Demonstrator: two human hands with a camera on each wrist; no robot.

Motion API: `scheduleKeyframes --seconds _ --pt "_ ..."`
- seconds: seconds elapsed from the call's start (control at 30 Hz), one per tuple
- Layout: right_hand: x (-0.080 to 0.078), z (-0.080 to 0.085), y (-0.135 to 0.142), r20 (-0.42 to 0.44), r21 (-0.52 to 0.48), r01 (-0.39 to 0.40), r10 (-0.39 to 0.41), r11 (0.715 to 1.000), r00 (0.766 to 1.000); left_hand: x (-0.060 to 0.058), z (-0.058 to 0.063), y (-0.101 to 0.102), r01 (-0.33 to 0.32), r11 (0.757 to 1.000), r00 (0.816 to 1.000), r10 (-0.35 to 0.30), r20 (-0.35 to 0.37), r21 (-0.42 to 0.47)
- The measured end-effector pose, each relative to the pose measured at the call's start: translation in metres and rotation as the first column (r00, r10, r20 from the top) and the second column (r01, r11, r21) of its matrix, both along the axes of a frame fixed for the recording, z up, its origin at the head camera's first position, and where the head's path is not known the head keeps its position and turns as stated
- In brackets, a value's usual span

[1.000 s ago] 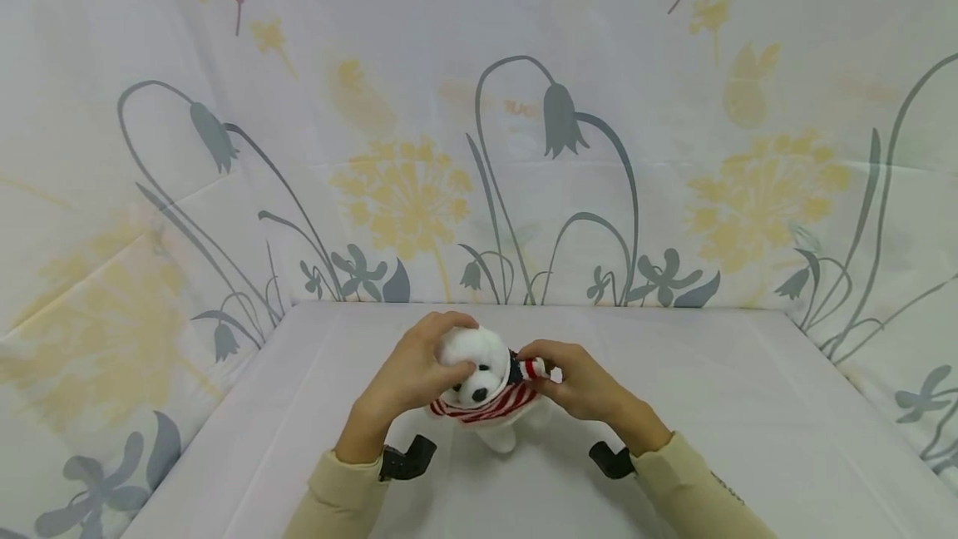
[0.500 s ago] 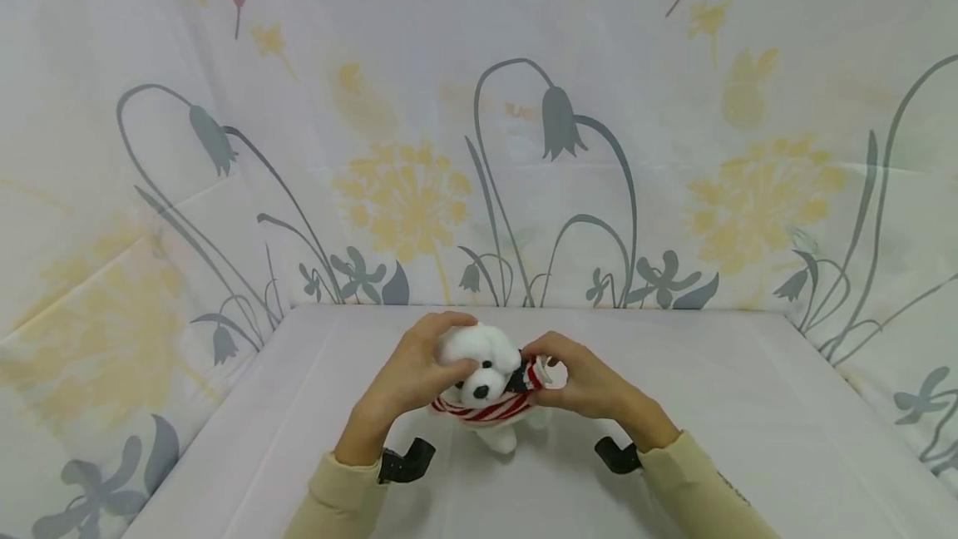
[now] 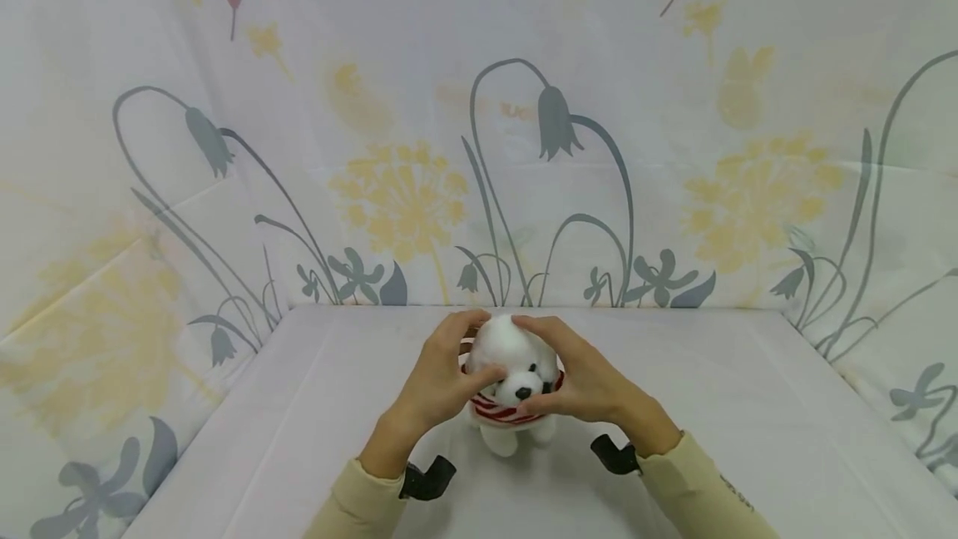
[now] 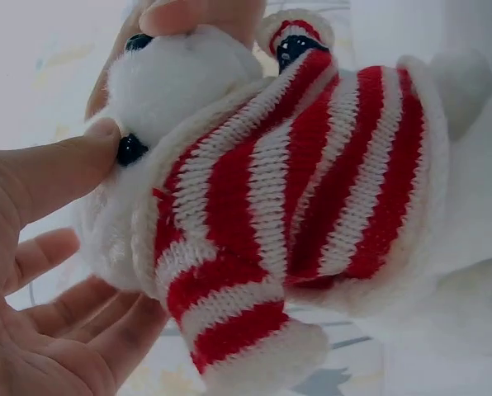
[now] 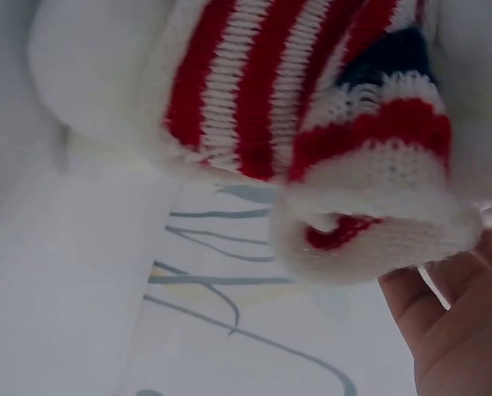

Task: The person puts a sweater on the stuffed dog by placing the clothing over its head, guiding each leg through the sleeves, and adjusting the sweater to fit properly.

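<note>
A white plush dog (image 3: 507, 343) with black eyes and nose faces the head camera. It wears a red-and-white striped knit sweater (image 4: 312, 173). My left hand (image 3: 441, 381) grips the head from the left, its thumb beside one eye. From the other side my right hand (image 3: 591, 377) holds the head, fingers over the top and thumb near the muzzle. One sweater sleeve (image 4: 229, 313) hangs down in the left wrist view. In the right wrist view another sleeve (image 5: 378, 148), with a navy patch, shows the open end of its white cuff. The dog's white feet (image 3: 500, 441) point toward me.
The toy is over a white-covered table (image 3: 718, 406). Behind it rises a cloth backdrop (image 3: 539, 215) printed with grey and yellow flowers. Black wrist mounts (image 3: 428, 479) stick out below both hands.
My right hand has left the sleeve cuff and now holds the head. The left hand and the dog have shifted right, and the face has turned slightly right.
</note>
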State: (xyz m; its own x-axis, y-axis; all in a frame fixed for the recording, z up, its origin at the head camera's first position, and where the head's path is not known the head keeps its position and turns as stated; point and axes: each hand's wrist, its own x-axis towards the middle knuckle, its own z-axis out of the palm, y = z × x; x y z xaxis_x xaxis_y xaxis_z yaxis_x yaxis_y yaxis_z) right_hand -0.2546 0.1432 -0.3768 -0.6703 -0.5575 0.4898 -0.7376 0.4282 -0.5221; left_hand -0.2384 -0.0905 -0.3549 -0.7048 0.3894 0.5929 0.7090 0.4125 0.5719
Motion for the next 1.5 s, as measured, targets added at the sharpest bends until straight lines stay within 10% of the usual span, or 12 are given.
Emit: scheduleKeyframes --seconds 0.4,0.8,1.13,1.5 --pt "-0.002 0.002 -0.002 -0.052 -0.018 0.015 -0.016 1.000 0.999 -0.004 -0.007 0.004 0.054 0.999 0.997 -0.054 -0.055 0.003" --pt "-0.017 -0.004 0.020 0.188 -0.230 0.157 -0.115 0.960 0.975 -0.009 -0.019 0.010 -0.016 0.996 0.985 0.001 -0.170 -0.092" --pt "-0.016 0.000 0.020 0.270 -0.306 0.134 -0.049 0.943 0.962 -0.012 -0.028 0.017 -0.059 0.997 0.934 0.037 -0.355 -0.052" --pt "-0.026 0.000 0.038 0.335 -0.416 0.180 -0.034 0.891 0.942 -0.011 -0.025 0.014 -0.148 0.983 0.951 0.112 -0.288 -0.105"
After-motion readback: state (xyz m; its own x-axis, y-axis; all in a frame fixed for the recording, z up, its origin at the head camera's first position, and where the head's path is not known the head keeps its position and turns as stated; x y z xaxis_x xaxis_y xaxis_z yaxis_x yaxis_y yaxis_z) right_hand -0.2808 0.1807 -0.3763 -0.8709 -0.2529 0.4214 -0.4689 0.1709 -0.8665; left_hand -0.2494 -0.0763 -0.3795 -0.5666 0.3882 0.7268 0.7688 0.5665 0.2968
